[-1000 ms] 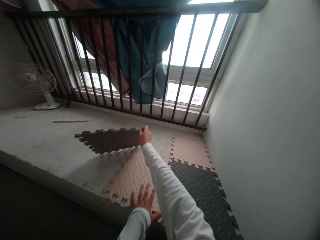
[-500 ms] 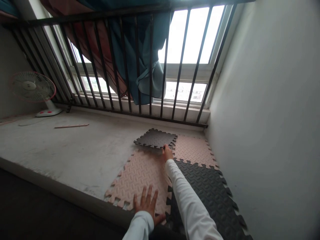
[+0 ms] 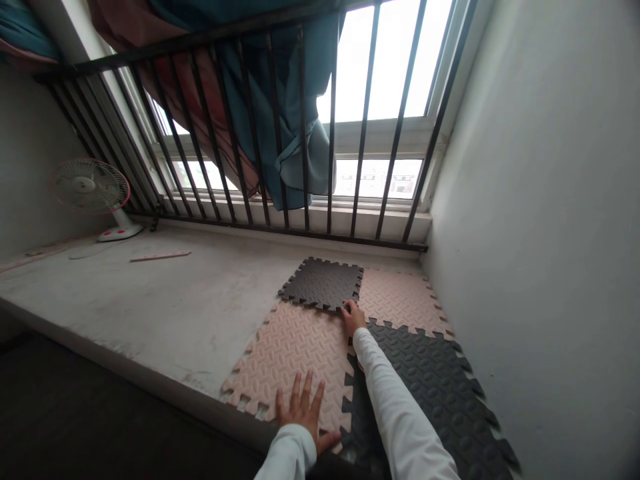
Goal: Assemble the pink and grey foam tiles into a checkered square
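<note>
Flatly placed left hand [image 3: 301, 405]: fingers spread, likely steadying the near pink tile [image 3: 295, 340].
Right hand [image 3: 353, 316]: pinches the far dark tile [image 3: 323, 283] at its corner, probably for control.

The dark interlocking foam tile [image 3: 320, 283] has swung rightward and come down nearly flat beside the far pink tile [image 3: 400, 301]. The right hand [image 3: 353, 317] has moved with it.
</note>
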The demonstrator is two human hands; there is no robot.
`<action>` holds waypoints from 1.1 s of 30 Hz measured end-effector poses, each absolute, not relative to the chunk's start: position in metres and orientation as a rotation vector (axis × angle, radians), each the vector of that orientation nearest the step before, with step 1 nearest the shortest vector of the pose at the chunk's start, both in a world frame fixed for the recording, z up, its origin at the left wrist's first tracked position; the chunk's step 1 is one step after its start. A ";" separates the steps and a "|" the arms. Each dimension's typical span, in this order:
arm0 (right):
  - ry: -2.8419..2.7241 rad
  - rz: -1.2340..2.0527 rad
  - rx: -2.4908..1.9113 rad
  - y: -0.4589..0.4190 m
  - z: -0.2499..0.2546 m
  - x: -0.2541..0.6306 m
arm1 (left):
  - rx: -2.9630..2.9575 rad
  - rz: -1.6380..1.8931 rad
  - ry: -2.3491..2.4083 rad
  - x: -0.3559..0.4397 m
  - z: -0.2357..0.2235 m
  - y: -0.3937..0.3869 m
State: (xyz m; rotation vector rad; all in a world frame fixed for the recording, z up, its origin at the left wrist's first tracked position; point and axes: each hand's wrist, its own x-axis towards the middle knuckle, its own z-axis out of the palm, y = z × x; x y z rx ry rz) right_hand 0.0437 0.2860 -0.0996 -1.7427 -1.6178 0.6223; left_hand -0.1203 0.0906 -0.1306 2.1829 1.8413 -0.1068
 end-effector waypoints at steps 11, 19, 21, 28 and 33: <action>-1.629 0.663 -1.735 0.299 -0.095 0.048 | 2.171 -0.121 1.919 -0.118 -0.132 0.091; -1.619 0.666 -1.783 0.306 -0.095 0.052 | 2.107 -0.178 1.971 -0.110 -0.111 0.087; -1.639 0.631 -1.801 0.303 -0.095 0.051 | 2.086 -0.221 1.949 -0.110 -0.109 0.088; -1.789 0.341 -1.843 0.284 -0.105 0.048 | 2.138 -0.146 2.024 -0.109 -0.112 0.085; -1.902 0.165 -1.963 0.269 -0.106 0.048 | 2.156 -0.119 2.034 -0.108 -0.113 0.083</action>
